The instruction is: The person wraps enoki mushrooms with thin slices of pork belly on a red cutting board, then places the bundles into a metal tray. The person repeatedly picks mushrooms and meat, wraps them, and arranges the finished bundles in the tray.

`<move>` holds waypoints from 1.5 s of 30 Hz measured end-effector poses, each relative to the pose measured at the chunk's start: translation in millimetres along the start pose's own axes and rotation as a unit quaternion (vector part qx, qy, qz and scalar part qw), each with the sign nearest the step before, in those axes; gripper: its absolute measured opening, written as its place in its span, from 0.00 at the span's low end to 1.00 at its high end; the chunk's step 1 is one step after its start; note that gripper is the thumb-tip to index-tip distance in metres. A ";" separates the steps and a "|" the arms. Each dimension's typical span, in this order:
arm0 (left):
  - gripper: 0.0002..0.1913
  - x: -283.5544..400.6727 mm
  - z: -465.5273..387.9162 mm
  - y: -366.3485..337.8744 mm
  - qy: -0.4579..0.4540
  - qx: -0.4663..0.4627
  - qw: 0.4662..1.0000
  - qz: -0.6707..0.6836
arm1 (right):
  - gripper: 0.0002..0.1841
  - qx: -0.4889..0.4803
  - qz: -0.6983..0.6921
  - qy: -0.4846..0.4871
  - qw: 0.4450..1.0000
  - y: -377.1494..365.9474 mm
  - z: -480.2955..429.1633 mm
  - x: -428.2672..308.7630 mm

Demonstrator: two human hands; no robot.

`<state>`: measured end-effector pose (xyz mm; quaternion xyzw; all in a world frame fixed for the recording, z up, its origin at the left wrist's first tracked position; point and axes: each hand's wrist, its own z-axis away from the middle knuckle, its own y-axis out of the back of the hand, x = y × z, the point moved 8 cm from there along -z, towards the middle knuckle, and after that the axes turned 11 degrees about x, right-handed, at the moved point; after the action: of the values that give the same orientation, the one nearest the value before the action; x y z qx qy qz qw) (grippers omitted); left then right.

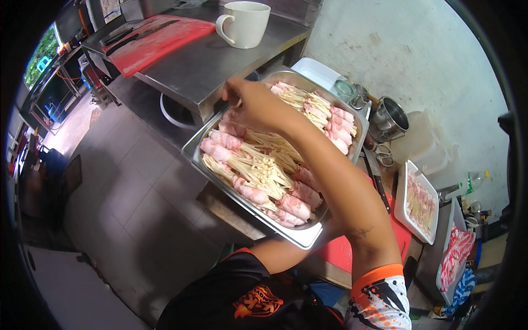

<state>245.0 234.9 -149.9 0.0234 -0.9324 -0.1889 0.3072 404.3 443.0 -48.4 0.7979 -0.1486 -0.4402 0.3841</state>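
Observation:
A steel tray point(193, 153) filled with enoki mushroom bundles wrapped in thin raw meat point(293, 205) lies before me, tilted in the view. From the right, my right forearm crosses over it. My right hand point(253, 103) is above the tray's far left part, its fingers bent downward. Whether it grips one of the rolls beneath is hidden by the hand itself. My left forearm reaches below the tray's near edge and passes behind my right arm, so my left hand is out of sight. White mushroom stems point(264, 167) fill the tray's middle.
A white mug point(246, 25) and a red cutting board point(165, 39) with knives stand on the steel table. To the right are a knife point(377, 181), scissors point(384, 155), a steel pot point(387, 119), a white tray of rolls point(417, 202) and sliced meat point(456, 251) in a container.

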 end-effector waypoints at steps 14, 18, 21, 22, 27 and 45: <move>0.14 -38.5 9.3 -64.5 -0.011 0.027 0.992 0.126 | 0.07 0.263 -0.001 0.058 0.963 74.2 91.8 11.0; 0.13 -39.7 6.0 -60.4 0.100 -0.005 0.976 0.195 | 0.08 0.389 0.067 -0.042 0.918 180.9 245.8 42.8; 0.11 -37.6 5.1 -58.4 0.135 -0.059 0.975 0.165 | 0.10 0.450 0.118 -0.203 0.862 231.5 375.0 73.4; 0.11 -34.9 3.5 -57.5 0.121 -0.065 0.981 0.135 | 0.10 0.458 0.139 -0.242 0.844 242.3 419.6 74.0; 0.09 -46.7 3.4 -59.7 0.238 -0.058 0.951 0.188 | 0.08 0.557 0.272 -0.310 0.721 311.7 581.6 52.0; 0.09 111.4 -121.1 -82.0 0.130 -0.168 0.976 0.037 | 0.08 0.480 0.330 -0.568 0.582 430.5 756.2 63.3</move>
<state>219.3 100.1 -27.6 -0.0388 -0.8396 -0.3265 0.4323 -133.7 -242.5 -5.4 0.3499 -0.7788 -0.5113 -0.0987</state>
